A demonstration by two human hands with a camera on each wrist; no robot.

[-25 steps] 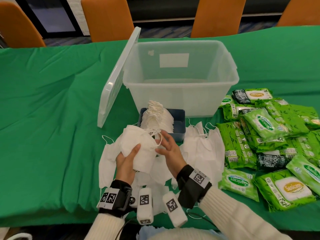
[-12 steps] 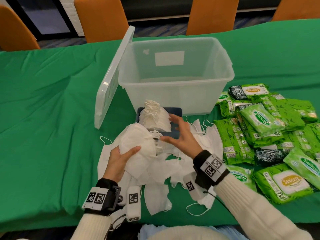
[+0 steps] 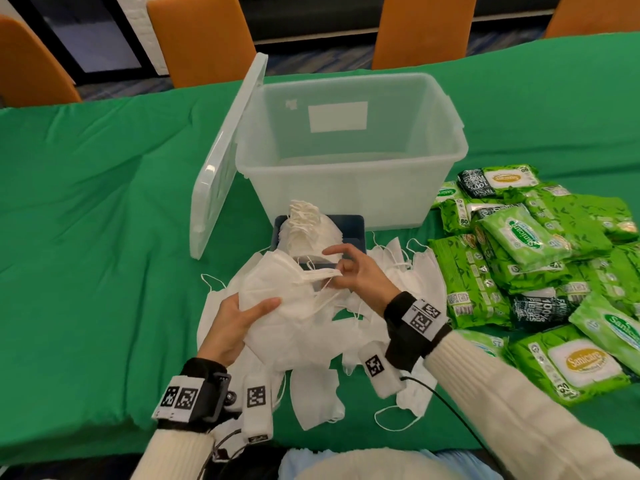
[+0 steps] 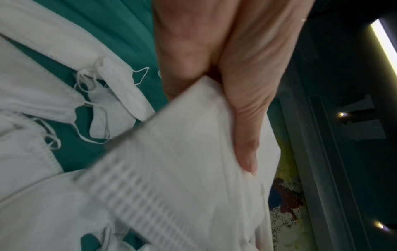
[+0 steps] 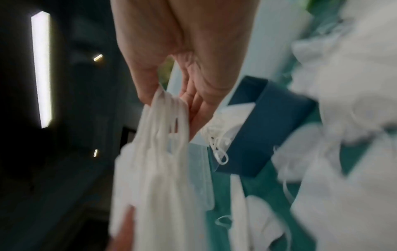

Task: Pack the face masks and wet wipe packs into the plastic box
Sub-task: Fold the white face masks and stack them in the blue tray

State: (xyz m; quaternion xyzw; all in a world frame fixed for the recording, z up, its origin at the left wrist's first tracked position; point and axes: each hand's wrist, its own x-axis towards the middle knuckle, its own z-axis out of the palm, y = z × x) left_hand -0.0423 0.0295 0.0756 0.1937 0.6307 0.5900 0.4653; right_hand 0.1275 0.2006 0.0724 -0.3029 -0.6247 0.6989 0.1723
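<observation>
**A:** Since a moment ago the right hand [image 3: 356,275] has dropped off the blue tray's edge and now pinches the ear loops [image 5: 163,108] of the mask bundle [image 3: 277,299]. The left hand [image 3: 235,323] still grips that bundle from below, thumb on top.

**B:** Any readable labels?

**A:** Yep, the wet wipe packs [image 3: 540,271] heaped on the right say "Sanicare", one shows "80", and the dark ones read "100%… FIBERS".

**B:** What's around them?

**A:** Loose face masks [image 3: 408,271] are spread over the green tabletop [image 3: 86,237], orange chairs [image 3: 201,39] behind it. The blue tray [image 3: 349,226] holding a mask stack sits right in front of the plastic box [image 3: 346,150], which looks empty, lid [image 3: 221,161] leaning on its left side.
</observation>
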